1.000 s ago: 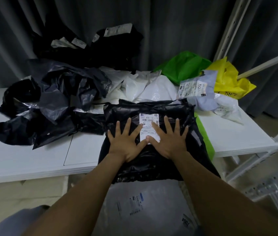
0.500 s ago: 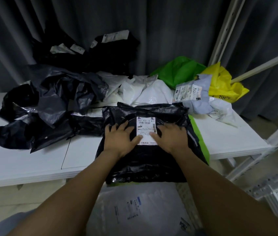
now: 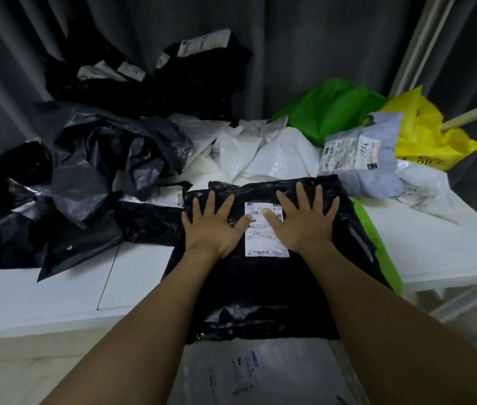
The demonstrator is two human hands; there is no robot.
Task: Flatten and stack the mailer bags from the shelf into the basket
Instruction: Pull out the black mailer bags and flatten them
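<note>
Change: since half a second ago, my fingers have uncurled and both hands have slid farther up the black mailer bag [image 3: 260, 285].
Left hand [image 3: 213, 226]: flat, fingers splayed, pressing the bag left of its white label [image 3: 263, 241].
Right hand [image 3: 307, 223]: flat and splayed, thumb on the label.
Bag: on the white shelf's [image 3: 56, 302] front edge, near end overhanging, atop a green bag [image 3: 377, 258].
Behind: crumpled black bags [image 3: 85, 176].
</note>
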